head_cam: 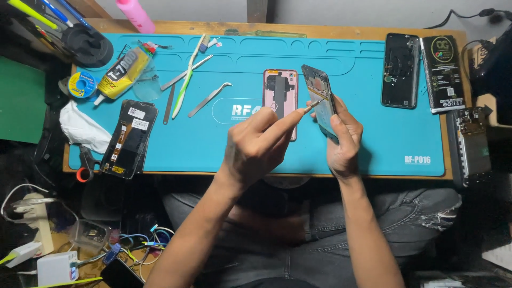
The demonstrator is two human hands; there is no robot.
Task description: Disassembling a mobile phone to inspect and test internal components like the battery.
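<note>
At the 9 o'clock edge of the blue work mat point(373, 133): white cloth point(80, 130), solder spool point(81, 84), yellow glue tube point(121, 70), and a detached display with flex cable point(129, 140), lying flat. Toward 11 o'clock: toothbrush point(188, 80) and curved tweezers point(209, 99), apart from one another.

At mat centre: pink phone body point(280, 96), open side up, flat, partly hidden behind the left hand point(255, 149).

Left hand: closed in a pinch, thumb and forefinger gripping a thin pointed tool point(312, 106), tip aimed toward 2 o'clock at the held part.

Right hand point(342, 140): wrapped around the lower half of a dark phone frame point(320, 98), held tilted and lifted off the mat, just beside the pink body. Tool tip touching or nearly touching the frame's inner face; exact contact point too small to confirm, possibly a thin flex strip.

Recommended technique: keep the frame braced against the palm, work the tip at a shallow angle, apply light pressure only, avoid levering against the thin edge.

At 2 o'clock: second dark phone point(400, 70) and a black battery point(442, 72), side by side. At 3 o'clock, off the mat: another opened phone point(471, 144).
</note>
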